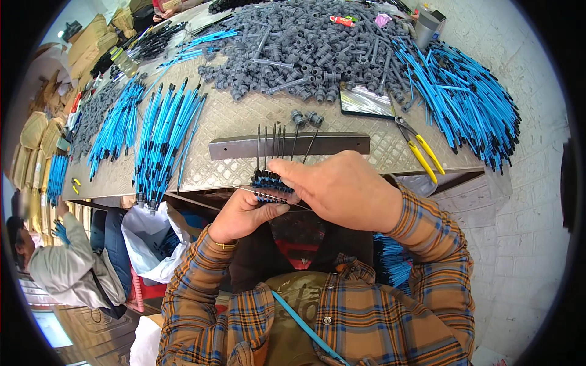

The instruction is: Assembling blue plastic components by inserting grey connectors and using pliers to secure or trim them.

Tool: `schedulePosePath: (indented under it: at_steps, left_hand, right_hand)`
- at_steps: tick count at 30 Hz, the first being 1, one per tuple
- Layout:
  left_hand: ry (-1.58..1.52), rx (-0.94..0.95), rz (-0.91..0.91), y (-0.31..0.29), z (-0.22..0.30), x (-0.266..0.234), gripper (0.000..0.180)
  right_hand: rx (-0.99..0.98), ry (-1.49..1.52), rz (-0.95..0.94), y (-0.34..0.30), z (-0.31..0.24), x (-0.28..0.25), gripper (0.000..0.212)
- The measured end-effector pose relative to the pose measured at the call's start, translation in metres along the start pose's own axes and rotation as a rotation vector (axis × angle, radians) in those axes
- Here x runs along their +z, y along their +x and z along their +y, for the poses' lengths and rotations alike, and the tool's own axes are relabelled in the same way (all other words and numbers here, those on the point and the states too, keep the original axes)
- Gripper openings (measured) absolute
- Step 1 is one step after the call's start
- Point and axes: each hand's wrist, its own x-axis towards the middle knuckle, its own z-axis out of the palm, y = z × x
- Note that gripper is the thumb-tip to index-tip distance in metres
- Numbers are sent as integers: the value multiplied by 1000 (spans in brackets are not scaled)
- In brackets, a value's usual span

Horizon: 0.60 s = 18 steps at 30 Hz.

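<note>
My left hand (244,215) is closed round a small bundle of thin black rods with black and blue pieces (268,180) at their near end. The rods point away from me over the table edge, and grey ribbed fittings (306,118) sit at the far tips of two of them. From the right, my right hand (348,190) reaches over the same bundle, thumb and fingers pressed onto its near end; its fingertips are partly hidden. A thin pale strand crosses my left fingers below the pieces. Just beyond the hands lies a dark metal bar (229,148).
A heap of grey fittings (293,55) covers the table's far middle. Blue tubes with black ends lie in bundles at left (165,140) and right (470,97). Yellow-handled pliers (421,151) lie near a flat shiny tray (367,101). Left, a person (67,262) holds blue tubes.
</note>
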Motion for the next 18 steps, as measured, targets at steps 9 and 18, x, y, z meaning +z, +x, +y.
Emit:
schedulePosePath:
  at_steps: [9, 18]
  left_hand:
    - [-86, -23, -4, 0, 3, 0, 20]
    - [9, -36, -26, 1, 1, -2, 21]
  right_hand:
    - [-3, 613, 74, 0, 26, 32, 28]
    - [44, 170, -53, 4, 4, -7, 31]
